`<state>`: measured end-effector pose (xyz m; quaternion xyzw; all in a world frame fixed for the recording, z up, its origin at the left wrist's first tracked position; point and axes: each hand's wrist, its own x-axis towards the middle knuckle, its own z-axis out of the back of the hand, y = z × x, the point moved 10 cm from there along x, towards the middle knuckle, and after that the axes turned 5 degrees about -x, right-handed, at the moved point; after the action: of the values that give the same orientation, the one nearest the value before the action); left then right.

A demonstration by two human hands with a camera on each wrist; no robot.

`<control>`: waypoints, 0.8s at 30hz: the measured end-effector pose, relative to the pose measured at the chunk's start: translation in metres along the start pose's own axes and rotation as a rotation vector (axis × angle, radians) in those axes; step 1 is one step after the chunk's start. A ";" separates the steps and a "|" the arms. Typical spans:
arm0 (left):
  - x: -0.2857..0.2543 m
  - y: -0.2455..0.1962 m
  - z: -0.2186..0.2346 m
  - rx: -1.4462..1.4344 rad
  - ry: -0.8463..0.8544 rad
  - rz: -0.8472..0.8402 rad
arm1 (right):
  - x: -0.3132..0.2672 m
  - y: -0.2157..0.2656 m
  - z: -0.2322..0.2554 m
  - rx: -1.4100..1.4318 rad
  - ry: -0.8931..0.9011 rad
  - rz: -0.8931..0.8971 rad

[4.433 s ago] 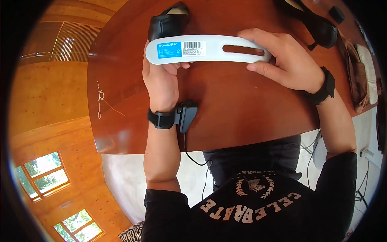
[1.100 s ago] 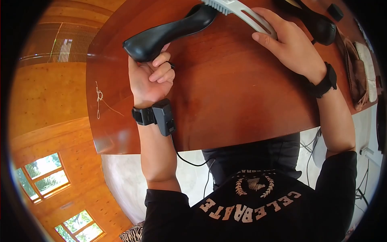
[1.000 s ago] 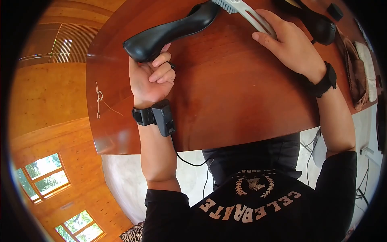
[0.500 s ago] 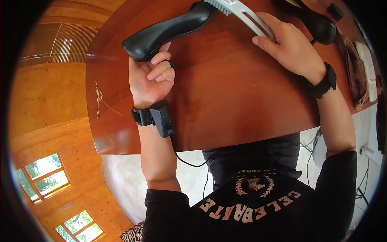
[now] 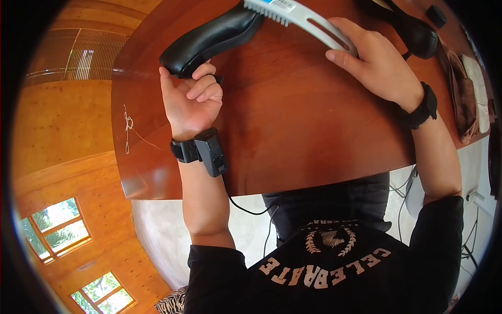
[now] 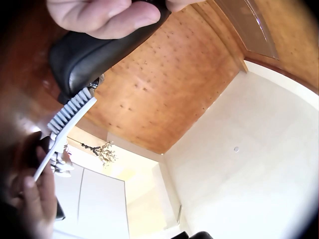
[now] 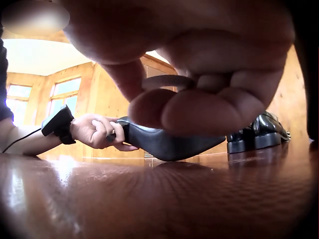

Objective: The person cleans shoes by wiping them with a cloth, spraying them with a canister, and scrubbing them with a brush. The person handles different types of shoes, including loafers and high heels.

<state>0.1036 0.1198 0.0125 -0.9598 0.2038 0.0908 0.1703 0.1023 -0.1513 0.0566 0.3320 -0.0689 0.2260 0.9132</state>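
A black high-heeled shoe (image 5: pixel 209 42) is held by my left hand (image 5: pixel 193 99), whose fingers curl at its heel end; in the left wrist view the shoe (image 6: pixel 99 55) slants below the curled fingers. My right hand (image 5: pixel 379 65) grips the slotted handle of a white brush (image 5: pixel 303 21). Its grey bristles face the shoe's far end, and the left wrist view shows the brush (image 6: pixel 75 114) right by the shoe; whether the bristles touch it I cannot tell. In the right wrist view, the curled fingers of my right hand (image 7: pixel 199 99) hide most of the brush.
Another black heeled shoe (image 5: pixel 418 39) lies at the back right of the brown table (image 5: pixel 314 131), beside a small black block (image 5: pixel 435 17). A brown and cream item (image 5: pixel 468 99) lies by the right edge, a thin string (image 5: pixel 129 125) near the left edge. Shiny black shoes (image 7: pixel 259 134) stand farther back.
Since the earliest frame, the shoe has come up across my left hand and the brush has turned bristles-down. In the last half second the brush has moved left and the shoe has tilted slightly.
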 end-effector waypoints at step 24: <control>0.004 0.006 0.009 0.121 -0.036 0.040 | -0.003 0.009 -0.005 -0.012 0.043 0.084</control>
<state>0.1037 0.1162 0.0015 -0.9417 0.2251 0.0990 0.2296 0.0950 -0.1429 0.0572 0.3183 -0.0648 0.2708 0.9062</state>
